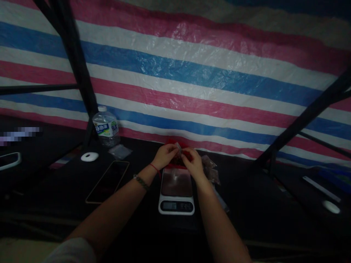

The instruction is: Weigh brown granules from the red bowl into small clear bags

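Note:
My left hand [165,155] and my right hand [193,159] meet over a red container [172,141] at the back of the table. Between their pinched fingertips is a small clear plastic bag [178,147]; its contents are too small and dark to make out. Dark bits, partly hidden by my hands, lie inside the red container. Just in front of it stands a white kitchen scale [177,191] with a shiny metal plate and a lit display I cannot read. Several small filled bags [212,171] lie to the right of my right hand.
Left of the scale lies a phone [108,182], with a white oval case [89,157], a flat clear bag [120,151] and a plastic bottle [105,126] behind. Dark metal poles [79,69] rise on both sides before a striped sheet [192,84]. A white mouse-like object [331,207] sits far right.

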`<state>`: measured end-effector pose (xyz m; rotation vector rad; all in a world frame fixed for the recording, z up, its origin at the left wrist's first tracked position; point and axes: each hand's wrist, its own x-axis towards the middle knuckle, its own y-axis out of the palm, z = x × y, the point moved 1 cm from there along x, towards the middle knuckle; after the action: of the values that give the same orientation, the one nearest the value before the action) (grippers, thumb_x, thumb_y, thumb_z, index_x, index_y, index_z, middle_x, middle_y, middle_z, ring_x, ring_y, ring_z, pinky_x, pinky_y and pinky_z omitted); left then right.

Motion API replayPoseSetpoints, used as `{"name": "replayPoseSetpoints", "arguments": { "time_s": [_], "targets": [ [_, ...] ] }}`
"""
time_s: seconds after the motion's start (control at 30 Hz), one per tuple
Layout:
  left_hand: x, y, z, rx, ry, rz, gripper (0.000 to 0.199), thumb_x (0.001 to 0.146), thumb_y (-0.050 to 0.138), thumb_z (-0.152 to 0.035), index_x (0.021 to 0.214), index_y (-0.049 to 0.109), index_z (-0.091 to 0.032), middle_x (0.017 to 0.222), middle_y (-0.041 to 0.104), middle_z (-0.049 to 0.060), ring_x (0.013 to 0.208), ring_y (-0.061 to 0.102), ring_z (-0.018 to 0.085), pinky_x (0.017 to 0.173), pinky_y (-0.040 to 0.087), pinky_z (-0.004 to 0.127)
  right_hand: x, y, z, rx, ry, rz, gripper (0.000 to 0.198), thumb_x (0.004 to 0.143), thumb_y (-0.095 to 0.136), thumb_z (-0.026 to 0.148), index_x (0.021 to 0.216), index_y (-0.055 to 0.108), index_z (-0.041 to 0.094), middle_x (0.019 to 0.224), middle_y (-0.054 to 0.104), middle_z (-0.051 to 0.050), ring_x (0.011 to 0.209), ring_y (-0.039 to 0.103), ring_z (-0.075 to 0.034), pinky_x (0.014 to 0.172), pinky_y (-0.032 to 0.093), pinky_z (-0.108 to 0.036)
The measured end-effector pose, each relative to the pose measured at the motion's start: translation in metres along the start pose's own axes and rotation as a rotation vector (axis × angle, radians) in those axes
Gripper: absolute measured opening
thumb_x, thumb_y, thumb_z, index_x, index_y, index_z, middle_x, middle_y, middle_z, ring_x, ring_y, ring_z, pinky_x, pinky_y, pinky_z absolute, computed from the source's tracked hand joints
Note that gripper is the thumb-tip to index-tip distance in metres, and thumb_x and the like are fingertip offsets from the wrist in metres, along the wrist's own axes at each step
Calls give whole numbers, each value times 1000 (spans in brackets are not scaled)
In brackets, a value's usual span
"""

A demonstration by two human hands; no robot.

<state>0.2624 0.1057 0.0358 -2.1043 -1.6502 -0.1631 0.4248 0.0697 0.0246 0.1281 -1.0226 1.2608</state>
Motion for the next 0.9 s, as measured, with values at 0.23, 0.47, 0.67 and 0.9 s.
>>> {"name": "replayPoseSetpoints", "arguments": {
  "time_s": [0.23, 0.47, 0.67, 0.9],
  "targets": [
    [-7, 8, 22, 199, 115, 77, 23, 85, 52, -32, 84, 67, -16, 81, 69, 3, 76, 62, 14, 72, 47, 25, -11, 16, -10, -93, 64, 50, 21, 76, 66, 28, 95, 70, 22, 92, 70, -6, 90, 61, -21, 85, 46, -36],
    [-17, 7, 25, 258, 208, 81, 20, 87, 52, -31, 88, 67, -18, 90, 69, 4, 84, 62, 15, 81, 47, 27, -19, 11, -9, -34, 59, 61, 17, 82, 59, 24, 91, 73, 24, 89, 72, -5, 86, 63, -20, 81, 48, -35],
    [-23, 11, 21, 399, 254, 69, 18, 85, 52, -27, 81, 66, -17, 79, 66, 4, 74, 60, 14, 72, 45, 25, -23, 12, -5, -141, 68, -7, 13, 79, 58, 24, 76, 70, 21, 76, 69, -5, 76, 61, -20, 74, 46, -34],
    [-28, 11, 13, 547, 214, -39, 21, 80, 55, -29, 65, 62, -17, 65, 61, 2, 61, 54, 13, 61, 39, 24, -21, 15, 5, -329, 67, -177, 12, 77, 55, 22, 66, 61, 19, 67, 61, -4, 70, 54, -20, 70, 42, -33]
  ]
}}
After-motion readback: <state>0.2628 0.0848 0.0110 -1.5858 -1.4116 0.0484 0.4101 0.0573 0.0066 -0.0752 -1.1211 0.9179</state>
